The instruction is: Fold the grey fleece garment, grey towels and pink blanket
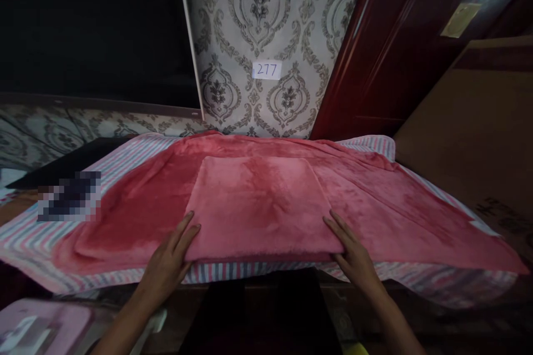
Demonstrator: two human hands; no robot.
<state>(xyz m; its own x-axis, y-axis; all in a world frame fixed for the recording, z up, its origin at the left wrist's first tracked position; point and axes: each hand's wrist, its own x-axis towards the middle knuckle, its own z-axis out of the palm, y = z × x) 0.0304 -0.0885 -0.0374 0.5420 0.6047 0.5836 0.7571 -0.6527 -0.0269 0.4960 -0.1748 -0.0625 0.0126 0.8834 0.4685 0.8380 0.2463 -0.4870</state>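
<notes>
A folded pink fleece towel [258, 202] lies on top of a larger pink fleece blanket [395, 205] spread over a striped cloth [25, 236]. My left hand [170, 258] rests flat, fingers stretched out, against the folded towel's near left corner. On the opposite side, my right hand [352, 252] lies flat with fingers extended at the near right corner. Both hands touch the fabric edges and hold nothing.
A patterned wallpaper wall carries a small label reading 277 [266, 70]. A dark screen [91, 28] stands at the back left and a red-brown door [408, 44] at the right. A pink object [37, 324] sits at the lower left.
</notes>
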